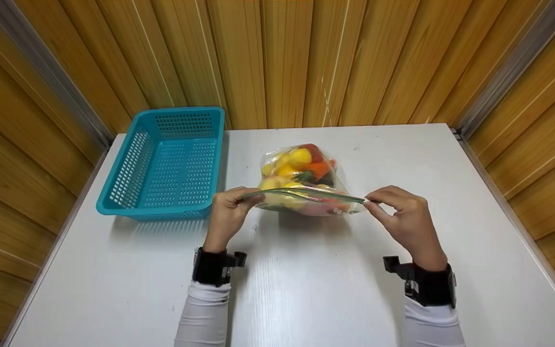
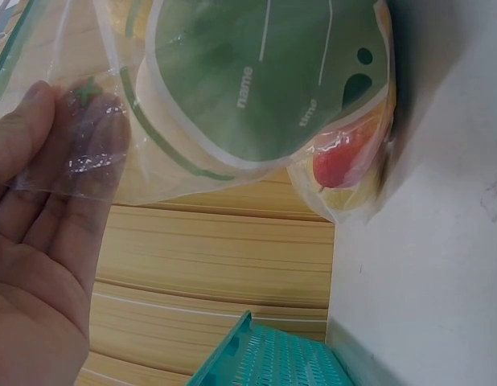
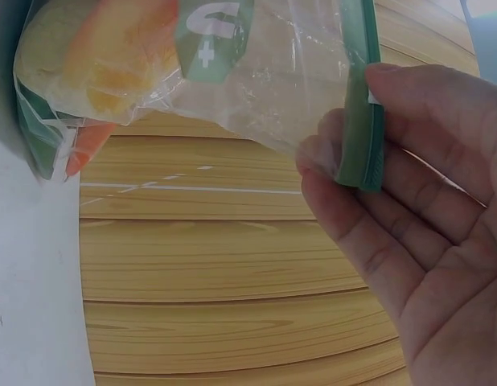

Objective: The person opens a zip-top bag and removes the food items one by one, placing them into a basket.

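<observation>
A clear zip bag [image 1: 336, 185] full of yellow, orange, red and green produce [image 1: 300, 157] stands on the table, its mouth toward me. The bag's green zip strip [image 3: 361, 121] stretches between both hands. My left hand [image 1: 227, 212] pinches the mouth's left corner between thumb and fingers. At the right end of the strip, my right hand [image 1: 405, 219] grips it, with a small white piece [image 3: 372, 98] by the thumb. In the left wrist view, a green printed panel [image 2: 224, 48] on the bag reads "name" and "time". A red fruit [image 2: 345, 157] shows through the plastic below it.
A teal perforated basket [image 1: 217, 168] stands at the back left, close to my left hand, with its slotted floor visible. The white table [image 1: 297, 284] ends at a wood-patterned wall [image 1: 287, 62] behind, and similar panels stand on both sides.
</observation>
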Available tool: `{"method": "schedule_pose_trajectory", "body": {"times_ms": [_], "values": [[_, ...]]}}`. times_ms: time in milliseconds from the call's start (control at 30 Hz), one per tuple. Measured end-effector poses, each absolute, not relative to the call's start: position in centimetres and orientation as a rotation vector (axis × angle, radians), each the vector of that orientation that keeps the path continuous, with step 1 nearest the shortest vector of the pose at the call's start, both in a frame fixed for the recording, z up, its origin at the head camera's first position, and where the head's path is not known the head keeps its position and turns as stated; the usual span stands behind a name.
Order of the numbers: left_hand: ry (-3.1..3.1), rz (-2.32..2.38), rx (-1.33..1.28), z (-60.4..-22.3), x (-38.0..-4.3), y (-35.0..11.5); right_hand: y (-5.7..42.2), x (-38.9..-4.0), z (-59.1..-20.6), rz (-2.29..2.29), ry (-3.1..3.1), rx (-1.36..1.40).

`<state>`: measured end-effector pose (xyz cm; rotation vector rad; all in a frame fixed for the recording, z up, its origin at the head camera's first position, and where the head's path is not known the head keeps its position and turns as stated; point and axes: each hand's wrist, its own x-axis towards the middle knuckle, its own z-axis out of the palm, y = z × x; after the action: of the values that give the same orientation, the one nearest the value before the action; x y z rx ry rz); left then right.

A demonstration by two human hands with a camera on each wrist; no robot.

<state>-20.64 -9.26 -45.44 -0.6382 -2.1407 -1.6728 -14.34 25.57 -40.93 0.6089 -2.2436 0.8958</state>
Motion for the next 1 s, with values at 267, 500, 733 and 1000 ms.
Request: {"method": "schedule_pose_trajectory", "body": {"times_ms": [267,500,733,1000], "values": [[-2.138,-1.665,-0.619,-45.50,-20.73,-9.33,25.93,-14.24,-40.85,0.895,-2.238,0.578],[-2.143,-1.664,-0.617,-45.40,-20.68,-9.42,26.23,-14.19,-40.73,0.883,-2.245,0.562],[-2.145,-1.661,-0.614,-45.41,-20.71,-9.47,26.34,-14.21,-40.74,0.884,-2.232,0.564],[-2.154,-1.676,-0.607,-45.31,-20.65,-9.45,26.37,-14.14,-40.77,0.880,-2.243,0.551]]}}
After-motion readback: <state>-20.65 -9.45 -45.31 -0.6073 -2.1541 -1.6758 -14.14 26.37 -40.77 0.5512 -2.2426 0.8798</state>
